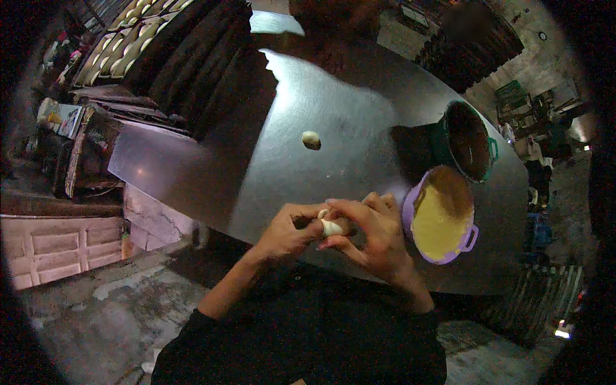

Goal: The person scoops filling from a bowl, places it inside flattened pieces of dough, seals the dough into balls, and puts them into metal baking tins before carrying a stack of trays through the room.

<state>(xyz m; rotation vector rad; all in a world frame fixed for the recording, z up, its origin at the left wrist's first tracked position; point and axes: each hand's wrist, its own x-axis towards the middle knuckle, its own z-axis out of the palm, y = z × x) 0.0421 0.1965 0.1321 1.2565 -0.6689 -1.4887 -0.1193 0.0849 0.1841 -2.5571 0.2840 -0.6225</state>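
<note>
Both hands meet over the near edge of a metal table (321, 96), pinching one small piece of pale dough (332, 228). My left hand (289, 230) grips it from the left with thumb and index finger. My right hand (375, 231) curls around its right side, thumb below and fingers above, hiding part of it. Beyond the hands, a single small dough ball (311, 140) rests on the table. Just right of my right hand stands a lilac basin (411, 212) holding a smooth yellow filling (439, 224).
Behind the lilac basin is a dark green basin (443, 138) with side handles, its inside brownish. At the upper left, trays with rows of pale dough pieces (122, 51) stand beside dark stacked trays (186, 64). A panelled pinkish door (58, 250) is at the far left.
</note>
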